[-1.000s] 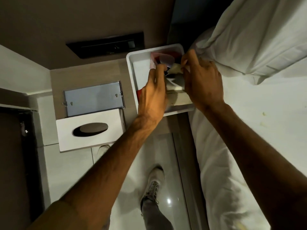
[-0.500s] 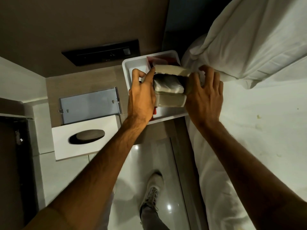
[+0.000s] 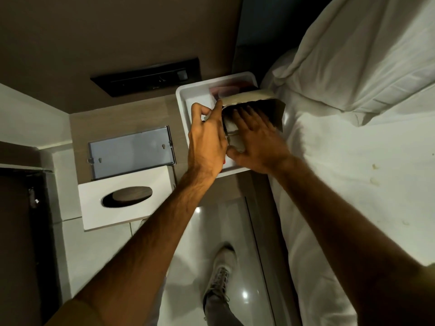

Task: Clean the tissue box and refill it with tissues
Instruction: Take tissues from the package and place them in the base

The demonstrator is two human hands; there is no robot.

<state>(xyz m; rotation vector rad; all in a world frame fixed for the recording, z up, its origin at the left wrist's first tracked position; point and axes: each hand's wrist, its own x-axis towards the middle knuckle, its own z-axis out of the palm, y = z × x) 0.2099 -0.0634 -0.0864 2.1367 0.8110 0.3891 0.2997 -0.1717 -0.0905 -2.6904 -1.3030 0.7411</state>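
Observation:
A white tissue box cover with an oval slot lies on the wooden nightstand, overhanging its near edge. Its clear base plate lies flat just behind it. To the right, a white tray holds a brown cardboard tissue carton with its top flaps open. My left hand grips the carton's left side by the flap. My right hand reaches into the open carton, fingers over and thumb under the wrapped tissue pack. Most of the pack is hidden by my hands.
A bed with white sheets and a pillow runs along the right, touching the tray. A black switch panel is set in the wall behind. Below are a glossy tiled floor and my shoe. A dark door stands at the left.
The carton's flaps have opened outwards. My right hand moved from the carton's right side into its open top, onto the tissue pack. My left hand stays on the carton's left side.

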